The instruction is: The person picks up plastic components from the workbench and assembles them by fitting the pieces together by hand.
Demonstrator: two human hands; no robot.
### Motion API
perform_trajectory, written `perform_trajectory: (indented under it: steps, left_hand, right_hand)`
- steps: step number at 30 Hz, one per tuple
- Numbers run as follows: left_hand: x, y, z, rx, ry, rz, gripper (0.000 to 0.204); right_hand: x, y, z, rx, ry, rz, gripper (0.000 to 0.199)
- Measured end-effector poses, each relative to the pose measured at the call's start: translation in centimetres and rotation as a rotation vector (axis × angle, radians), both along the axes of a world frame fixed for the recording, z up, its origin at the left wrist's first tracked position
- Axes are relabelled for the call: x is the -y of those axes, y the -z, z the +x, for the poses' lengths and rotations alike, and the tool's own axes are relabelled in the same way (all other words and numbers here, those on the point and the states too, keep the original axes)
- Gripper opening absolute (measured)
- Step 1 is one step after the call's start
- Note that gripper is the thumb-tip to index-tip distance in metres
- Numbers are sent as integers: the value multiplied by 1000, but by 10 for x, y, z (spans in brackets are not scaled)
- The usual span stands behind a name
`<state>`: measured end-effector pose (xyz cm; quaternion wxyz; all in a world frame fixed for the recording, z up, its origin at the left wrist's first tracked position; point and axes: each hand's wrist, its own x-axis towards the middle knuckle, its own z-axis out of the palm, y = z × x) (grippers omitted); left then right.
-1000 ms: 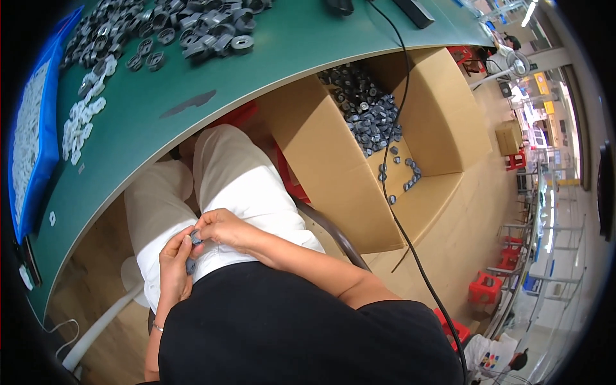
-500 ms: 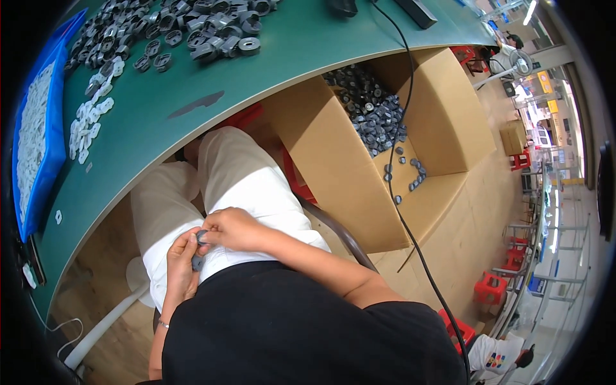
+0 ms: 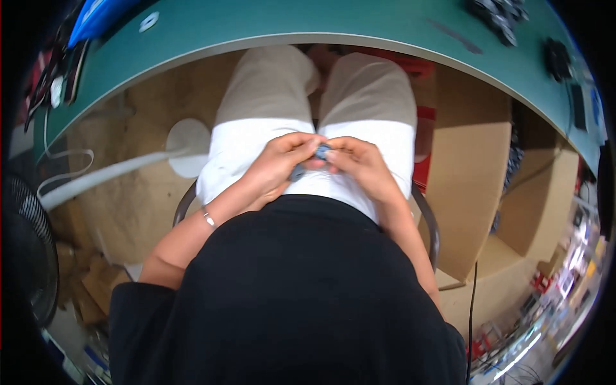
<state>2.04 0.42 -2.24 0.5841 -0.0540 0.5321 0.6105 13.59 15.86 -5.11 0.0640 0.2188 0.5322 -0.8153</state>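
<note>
Above my lap, a small round grey plastic part [image 3: 322, 151] is pinched between the fingertips of both hands. My left hand [image 3: 282, 157] grips it from the left, fingers bent. Under that hand's palm shows a second grey piece [image 3: 296, 172], partly covered. From the other side my right hand [image 3: 360, 163] closes thumb and fingers on the same round part. Fingers hide most of its shape, and slight blur hides the detail.
Beyond my knees curves the green table [image 3: 269, 19], bearing a white plastic piece [image 3: 149, 21], a blue tray [image 3: 102, 19] and grey parts [image 3: 504, 16]. A cardboard box [image 3: 465, 186] stands right; a black fan [image 3: 29, 250] and white pole [image 3: 109, 174] are left.
The whole view has swung round, so my lap is now central and the box lies further right, its contents mostly hidden. Both hands keep holding the small grey part.
</note>
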Motion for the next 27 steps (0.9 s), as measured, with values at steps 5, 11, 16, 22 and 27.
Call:
perform_trajectory:
  steps: [5,11,16,22,27]
  left_hand:
    - [9,10,-1,25,-67,74,25]
    - [5,-6,-2,56,-42,64,25]
    - [15,13,-13,315,-217,85,30]
    - [18,19,-26,550,-356,147,18]
    - [16,26,-30,522,-286,277,19]
  right_hand:
    - [7,1,-9,70,49,-135,13]
    - [22,-10,-9,30,155,-163,11]
    - [-29,-87,8,-152,476,624,8]
    - [-168,-169,80,263,1059,1519,19]
    - [-241,-133,134,914,587,2159,27]
